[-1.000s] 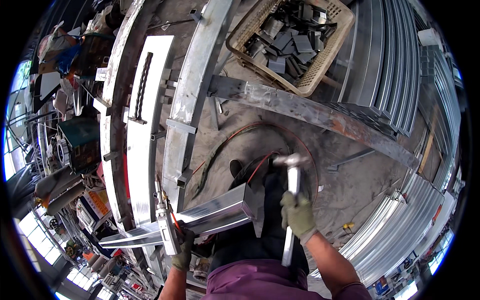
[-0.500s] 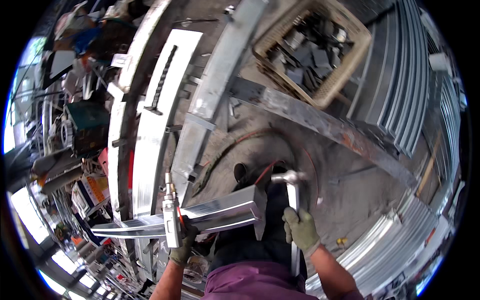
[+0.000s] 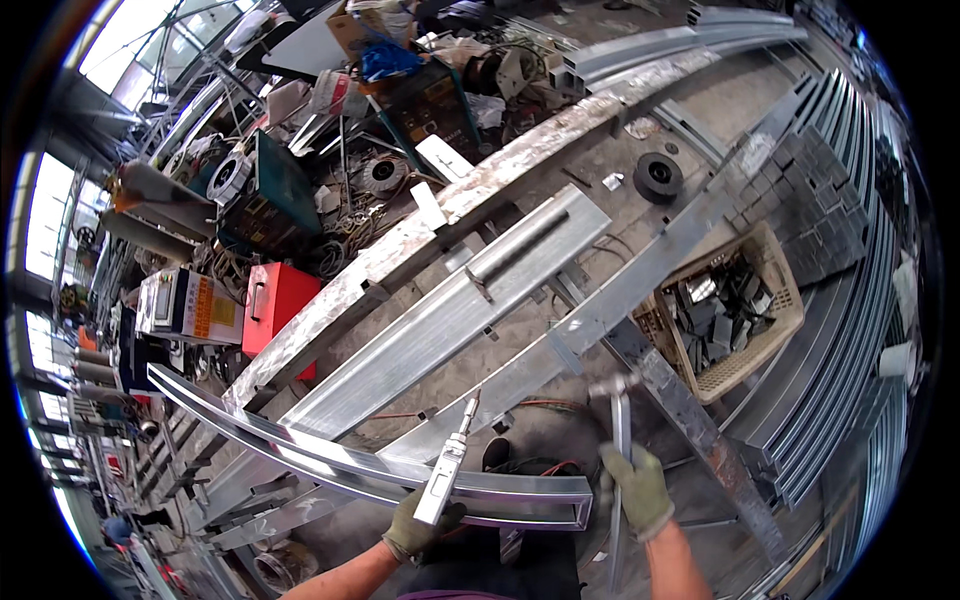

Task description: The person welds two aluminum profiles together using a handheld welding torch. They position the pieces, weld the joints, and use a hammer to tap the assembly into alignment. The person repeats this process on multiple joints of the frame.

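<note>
My left hand [image 3: 407, 530], in an olive work glove, is closed around a silver-white straight tool [image 3: 441, 480] whose narrow tip points up and away. Behind that tool a shiny metal profile [image 3: 530, 492] runs from the far left to just in front of my body; I cannot tell if the left hand touches it. A hammer [image 3: 621, 430] with a long metal handle is gripped by my gloved right hand [image 3: 640, 490], its head up. The hammer stands to the right of the profile's open end, apart from it.
Long metal beams [image 3: 450, 315] cross the work area. To the right are a beige crate [image 3: 790, 325] of metal pieces and stacked profiles [image 3: 850, 300]. A red box [image 3: 275, 300], machines and cables stand at the left. A black spool [image 3: 658, 177] lies on the floor farther off.
My view has turned to the left, showing more of the machines. The tool in my left hand now tilts to the right. Both hands keep their holds on the tool and the hammer.
</note>
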Tool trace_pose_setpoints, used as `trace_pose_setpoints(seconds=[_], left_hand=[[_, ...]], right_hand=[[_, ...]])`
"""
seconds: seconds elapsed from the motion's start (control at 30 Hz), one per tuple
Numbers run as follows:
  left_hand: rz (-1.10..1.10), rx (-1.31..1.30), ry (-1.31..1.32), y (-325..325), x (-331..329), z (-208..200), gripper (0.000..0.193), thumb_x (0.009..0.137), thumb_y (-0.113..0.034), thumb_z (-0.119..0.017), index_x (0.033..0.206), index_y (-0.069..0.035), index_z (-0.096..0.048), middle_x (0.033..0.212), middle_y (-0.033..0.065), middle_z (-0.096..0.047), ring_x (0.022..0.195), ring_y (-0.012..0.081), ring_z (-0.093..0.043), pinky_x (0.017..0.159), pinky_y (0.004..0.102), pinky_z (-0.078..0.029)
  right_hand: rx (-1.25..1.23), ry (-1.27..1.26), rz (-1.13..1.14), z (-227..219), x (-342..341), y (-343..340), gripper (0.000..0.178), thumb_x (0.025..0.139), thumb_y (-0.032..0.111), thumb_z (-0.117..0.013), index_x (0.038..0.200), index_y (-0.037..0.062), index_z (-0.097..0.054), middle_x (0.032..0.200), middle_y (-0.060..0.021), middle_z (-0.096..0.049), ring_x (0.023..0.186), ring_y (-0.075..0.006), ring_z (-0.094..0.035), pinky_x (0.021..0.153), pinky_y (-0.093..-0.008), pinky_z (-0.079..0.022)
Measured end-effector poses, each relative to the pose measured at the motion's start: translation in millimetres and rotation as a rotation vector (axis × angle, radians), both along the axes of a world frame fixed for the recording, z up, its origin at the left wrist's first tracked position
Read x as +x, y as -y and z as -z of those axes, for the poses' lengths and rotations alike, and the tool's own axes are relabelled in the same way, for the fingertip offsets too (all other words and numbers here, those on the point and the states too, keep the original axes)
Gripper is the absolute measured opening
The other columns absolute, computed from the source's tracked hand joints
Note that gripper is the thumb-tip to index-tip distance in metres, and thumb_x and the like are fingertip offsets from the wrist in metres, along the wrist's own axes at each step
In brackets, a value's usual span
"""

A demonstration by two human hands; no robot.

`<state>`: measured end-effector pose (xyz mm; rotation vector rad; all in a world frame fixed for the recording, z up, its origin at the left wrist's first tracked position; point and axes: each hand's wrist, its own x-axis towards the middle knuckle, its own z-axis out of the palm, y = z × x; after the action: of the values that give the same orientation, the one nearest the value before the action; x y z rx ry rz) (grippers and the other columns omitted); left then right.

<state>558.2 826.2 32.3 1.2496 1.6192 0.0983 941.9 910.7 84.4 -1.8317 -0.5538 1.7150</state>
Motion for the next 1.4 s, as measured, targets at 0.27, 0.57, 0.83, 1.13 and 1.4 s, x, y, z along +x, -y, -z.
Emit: trace_pose_setpoints(seconds=[0.27, 0.57, 0.83, 1.13, 1.4], left_hand=[[-0.326, 0.165, 0.058, 31.0, -29.6, -20.2, 0.037, 0.096, -0.033, -0.086, 0.117, -0.006, -0.073, 0.086, 0.0114, -0.074, 0.077, 0.0254, -0.073, 0.073, 0.0455, -0.059], [-0.839, 0.149, 0.333, 79.4, -86.1, -41.6, 0.061, 0.105, -0.012, -0.08, 0.154, 0.003, -0.048, 0.123, 0.0112, -0.07, 0.103, 0.0183, -0.075, 0.09, 0.0357, -0.063], [-0.797, 0.19, 0.367, 80.4, -95.9, -43.2, 0.041, 0.096, -0.005, -0.087, 0.127, -0.002, -0.06, 0.094, 0.0029, -0.067, 0.083, 0.0148, -0.073, 0.069, 0.0308, -0.057], [-0.539, 0.149, 0.562, 31.3, -52.6, -58.6, 0.055, 0.096, 0.001, -0.082, 0.14, -0.001, -0.051, 0.105, 0.0069, -0.07, 0.098, 0.017, -0.074, 0.08, 0.0299, -0.06], [0.554, 0.41, 0.414, 52.8, -8.7, -44.0, 0.05, 0.093, -0.02, -0.082, 0.14, -0.011, -0.069, 0.136, 0.0127, -0.071, 0.131, 0.0356, -0.066, 0.112, 0.0493, -0.052]], right_hand=[[0.315, 0.245, -0.434, 33.3, -155.3, -170.1, 0.068, 0.095, 0.024, -0.072, 0.158, 0.0024, -0.057, 0.122, -0.0266, -0.078, 0.112, -0.0344, -0.077, 0.103, -0.0445, -0.058], [0.001, 0.55, -0.512, 103.3, -330.3, -204.9, 0.091, 0.096, 0.026, -0.067, 0.179, 0.0197, -0.029, 0.135, -0.0323, -0.075, 0.127, -0.0467, -0.073, 0.11, -0.0501, -0.056], [0.075, 0.492, -0.582, 113.3, -355.9, -177.3, 0.069, 0.101, 0.033, -0.066, 0.167, 0.0168, -0.054, 0.135, -0.0309, -0.075, 0.128, -0.0447, -0.073, 0.111, -0.0489, -0.056], [0.546, -0.312, -0.667, -19.2, -238.5, 64.7, 0.076, 0.095, 0.004, -0.074, 0.167, 0.0062, -0.05, 0.153, -0.0209, -0.065, 0.141, -0.0336, -0.064, 0.117, -0.0441, -0.053], [0.964, 0.534, -0.145, -30.3, -210.6, 140.8, 0.062, 0.091, 0.026, -0.086, 0.142, -0.0031, -0.067, 0.135, -0.0228, -0.072, 0.123, -0.0434, -0.071, 0.108, -0.0502, -0.057]])
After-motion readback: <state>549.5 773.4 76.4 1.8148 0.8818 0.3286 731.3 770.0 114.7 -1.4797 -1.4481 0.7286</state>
